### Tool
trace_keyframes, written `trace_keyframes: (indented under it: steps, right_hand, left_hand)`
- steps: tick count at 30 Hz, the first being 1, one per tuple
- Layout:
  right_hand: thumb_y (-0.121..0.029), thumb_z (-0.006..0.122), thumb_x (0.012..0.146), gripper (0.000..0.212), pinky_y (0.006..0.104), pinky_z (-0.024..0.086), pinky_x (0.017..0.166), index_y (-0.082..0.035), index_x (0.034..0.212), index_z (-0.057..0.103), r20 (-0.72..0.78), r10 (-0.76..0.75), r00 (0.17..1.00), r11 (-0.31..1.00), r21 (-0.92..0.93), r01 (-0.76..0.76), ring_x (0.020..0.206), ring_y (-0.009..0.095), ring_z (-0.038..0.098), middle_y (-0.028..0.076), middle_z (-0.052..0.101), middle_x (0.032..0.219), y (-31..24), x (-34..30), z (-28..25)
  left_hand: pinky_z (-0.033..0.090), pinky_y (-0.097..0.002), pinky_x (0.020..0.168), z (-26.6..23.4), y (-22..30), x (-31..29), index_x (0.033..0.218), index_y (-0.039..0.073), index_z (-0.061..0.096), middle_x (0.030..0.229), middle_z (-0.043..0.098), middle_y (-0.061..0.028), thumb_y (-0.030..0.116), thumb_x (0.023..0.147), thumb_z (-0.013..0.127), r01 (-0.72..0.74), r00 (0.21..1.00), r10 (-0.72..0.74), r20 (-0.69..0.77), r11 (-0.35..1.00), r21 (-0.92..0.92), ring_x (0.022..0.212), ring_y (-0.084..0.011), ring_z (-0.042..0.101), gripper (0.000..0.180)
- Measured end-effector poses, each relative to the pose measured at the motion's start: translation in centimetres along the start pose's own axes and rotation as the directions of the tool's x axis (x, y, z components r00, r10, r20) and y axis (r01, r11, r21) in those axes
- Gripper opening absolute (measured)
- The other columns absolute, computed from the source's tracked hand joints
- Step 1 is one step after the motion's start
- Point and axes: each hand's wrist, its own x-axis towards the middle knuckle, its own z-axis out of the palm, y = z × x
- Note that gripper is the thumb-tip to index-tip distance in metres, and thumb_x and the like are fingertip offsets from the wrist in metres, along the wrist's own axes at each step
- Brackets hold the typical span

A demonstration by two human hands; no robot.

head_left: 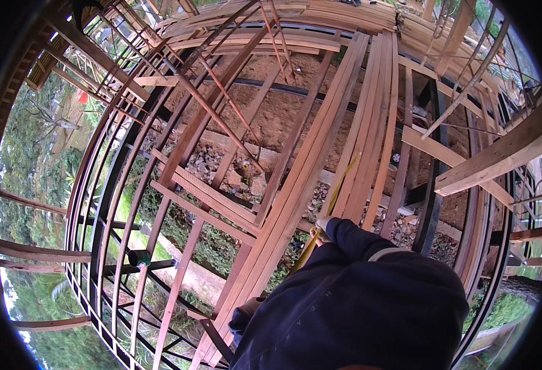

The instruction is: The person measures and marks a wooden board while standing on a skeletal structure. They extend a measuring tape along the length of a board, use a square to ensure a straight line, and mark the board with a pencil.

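Observation:
A yellow tape measure blade [345, 176] runs out along the long reddish boards, away from me. My right hand [321, 230], at the end of a dark sleeve, is closed on the blade. Past the hand, the blade continues down to the left until my dark sweater hides it; its case is out of sight. What seems to be my left hand [251, 306] shows only in part beside a dark cuff, near the long boards [277, 225]. Its fingers are hidden, so I cannot see whether it holds anything. Another group of long boards [373, 132] lies beyond the blade.
Boards and joists span a black metal frame [435, 166], with gaps over soil, rubble and plants below. Rusty scaffold poles [212, 114] slant across the left. A thick timber [499, 157] juts in at the right. More planks [246, 42] are stacked at the far side.

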Motion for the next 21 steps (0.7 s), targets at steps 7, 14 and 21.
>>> trace_keyframes:
  steps: [7, 14, 21]
  right_hand:
    - [-0.018, 0.056, 0.082, 0.017, 0.0385, 0.051, 0.054, -0.005, 0.083, 0.068, -0.008, 0.149, 0.989, 0.939, 0.315, -0.139, 0.055, 0.027, 0.062, 0.012, 0.067, 0.072, 2.0, 2.6, -3.1]
    - [-0.021, 0.054, 0.086, 0.017, 0.0396, 0.048, 0.050, -0.007, 0.081, 0.064, 0.135, 0.037, 0.990, 0.884, 0.457, -0.096, 0.050, 0.026, 0.057, 0.009, 0.064, 0.067, 4.9, 6.4, -0.9]
    - [-0.022, 0.052, 0.088, 0.022, 0.0391, 0.043, 0.044, -0.006, 0.075, 0.059, 0.079, -0.207, 0.975, 0.965, 0.181, 0.190, 0.045, 0.024, 0.052, 0.009, 0.061, 0.063, 6.9, 7.7, 1.3]
  left_hand:
    - [0.050, -0.0307, 0.081, -5.3, -2.7, -1.3, 0.105, 0.000, 0.070, 0.098, 0.071, -0.0102, 0.031, 0.084, 0.070, 0.174, 0.985, -0.171, -0.033, 0.954, 0.245, 0.088, -0.0180, 0.066, 0.038]
    - [0.050, -0.0326, 0.082, -3.9, -0.9, -1.0, 0.102, 0.003, 0.071, 0.097, 0.072, -0.0127, 0.042, 0.080, 0.073, 0.344, 0.939, -0.285, -0.193, 0.782, 0.520, 0.090, -0.0213, 0.067, 0.045]
    - [0.051, -0.0338, 0.081, 1.7, 7.5, -5.4, 0.100, 0.007, 0.073, 0.094, 0.072, -0.0126, 0.045, 0.079, 0.071, 0.417, 0.905, -0.263, -0.335, 0.707, 0.572, 0.088, -0.0253, 0.068, 0.044]
